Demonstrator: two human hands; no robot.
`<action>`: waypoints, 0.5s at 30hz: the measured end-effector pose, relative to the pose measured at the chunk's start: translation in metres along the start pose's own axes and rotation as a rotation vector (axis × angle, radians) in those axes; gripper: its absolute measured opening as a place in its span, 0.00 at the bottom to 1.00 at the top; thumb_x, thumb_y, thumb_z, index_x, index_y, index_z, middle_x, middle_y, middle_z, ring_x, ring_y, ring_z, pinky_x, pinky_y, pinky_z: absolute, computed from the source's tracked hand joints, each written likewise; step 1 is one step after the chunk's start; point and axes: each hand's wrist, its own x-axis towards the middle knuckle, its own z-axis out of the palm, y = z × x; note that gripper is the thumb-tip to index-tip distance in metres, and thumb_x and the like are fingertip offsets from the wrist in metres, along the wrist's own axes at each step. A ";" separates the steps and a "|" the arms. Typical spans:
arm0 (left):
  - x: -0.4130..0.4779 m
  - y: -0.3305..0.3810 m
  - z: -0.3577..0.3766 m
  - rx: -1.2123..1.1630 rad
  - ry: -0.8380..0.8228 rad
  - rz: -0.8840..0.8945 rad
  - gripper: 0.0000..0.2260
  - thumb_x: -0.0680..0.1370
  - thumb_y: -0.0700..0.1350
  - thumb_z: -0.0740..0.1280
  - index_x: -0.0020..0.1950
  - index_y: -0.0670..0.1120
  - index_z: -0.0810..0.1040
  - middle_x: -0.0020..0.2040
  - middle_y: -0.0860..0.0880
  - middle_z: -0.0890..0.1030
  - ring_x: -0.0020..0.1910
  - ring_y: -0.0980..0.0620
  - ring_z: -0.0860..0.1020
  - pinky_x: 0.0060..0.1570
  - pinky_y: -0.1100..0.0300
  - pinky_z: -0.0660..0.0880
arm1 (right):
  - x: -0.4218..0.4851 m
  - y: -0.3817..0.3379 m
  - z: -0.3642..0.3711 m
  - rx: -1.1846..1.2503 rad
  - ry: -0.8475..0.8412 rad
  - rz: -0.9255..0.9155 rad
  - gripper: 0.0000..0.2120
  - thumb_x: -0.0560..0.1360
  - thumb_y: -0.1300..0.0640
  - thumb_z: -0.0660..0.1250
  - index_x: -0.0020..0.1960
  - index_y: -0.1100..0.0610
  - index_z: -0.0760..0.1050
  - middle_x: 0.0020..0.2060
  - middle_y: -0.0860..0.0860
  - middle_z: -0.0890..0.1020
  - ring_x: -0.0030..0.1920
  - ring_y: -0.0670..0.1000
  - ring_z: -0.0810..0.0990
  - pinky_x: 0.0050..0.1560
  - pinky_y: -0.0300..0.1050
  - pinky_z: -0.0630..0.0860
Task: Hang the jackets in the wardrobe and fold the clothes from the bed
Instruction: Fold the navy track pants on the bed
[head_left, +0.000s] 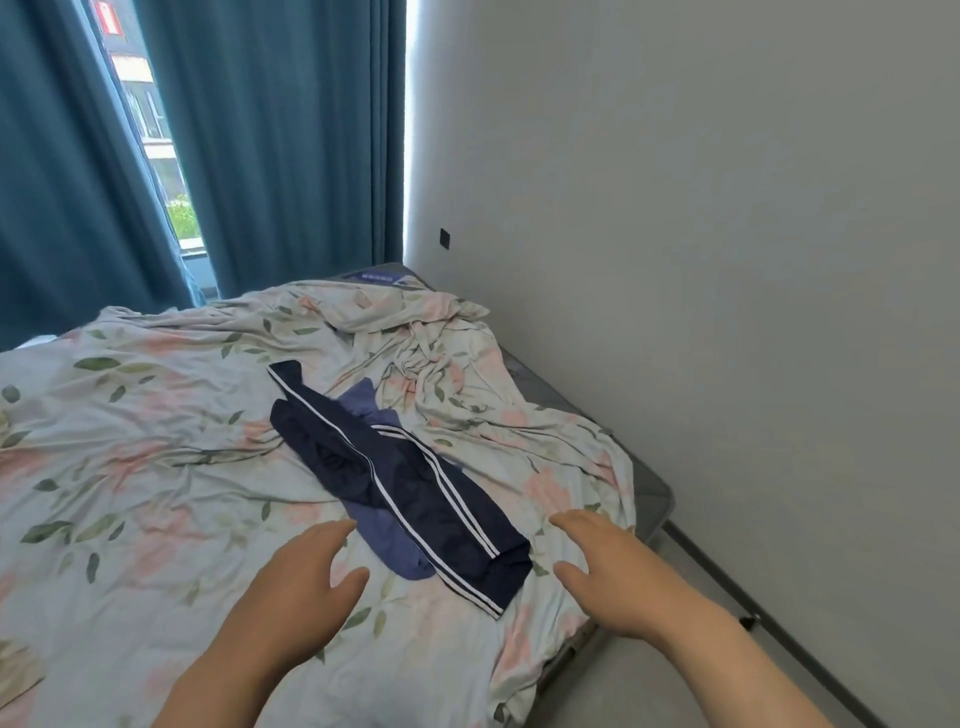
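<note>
— Teal curtains (270, 135) hang in heavy vertical pleats at the back. Below them a floral sheet (130, 415), thin and badly creased, covers the bed (652, 493). State of the hands?

— Left hand (306, 577): fingers straight, slightly spread, holding nothing. I cannot tell whether it touches the sheet. Right hand (608, 566): likewise spread and empty.

— Location of the work item?

— Between the two hands and just beyond the fingertips. Navy trousers (415, 483) in smooth, faintly glossy fabric with paired white side stripes, lying crumpled and partly doubled over. A softer, matt blue garment (387, 545) lies under them, showing nearest the left hand.

— Hazards?

— In my judgement, lifting the trousers may drag the blue garment along, since the two overlap. The slick fabric could slip from a loose hold. The rucked sheet makes an uneven folding surface. Right of the right hand the sheet drops towards the floor (649, 675) beside the plain wall (727, 260), so anything pushed that way could slide off.
</note>
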 end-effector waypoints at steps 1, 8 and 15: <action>0.004 0.001 0.006 -0.006 -0.021 -0.008 0.25 0.79 0.54 0.63 0.76 0.56 0.62 0.73 0.58 0.68 0.70 0.57 0.67 0.63 0.62 0.65 | 0.005 0.005 0.002 0.007 -0.015 0.002 0.26 0.81 0.47 0.57 0.78 0.47 0.57 0.75 0.42 0.62 0.74 0.45 0.62 0.70 0.39 0.60; 0.059 0.011 0.054 -0.051 -0.100 -0.133 0.25 0.80 0.54 0.63 0.76 0.54 0.63 0.75 0.55 0.67 0.72 0.55 0.67 0.65 0.61 0.65 | 0.079 0.057 0.018 0.061 -0.148 -0.012 0.27 0.81 0.48 0.57 0.79 0.47 0.56 0.76 0.44 0.61 0.73 0.45 0.64 0.70 0.38 0.60; 0.137 0.028 0.156 -0.205 -0.247 -0.386 0.24 0.79 0.53 0.63 0.75 0.53 0.65 0.74 0.54 0.67 0.71 0.53 0.68 0.67 0.59 0.65 | 0.201 0.136 0.068 0.042 -0.384 -0.054 0.26 0.81 0.49 0.58 0.78 0.50 0.59 0.74 0.48 0.65 0.72 0.49 0.66 0.70 0.41 0.63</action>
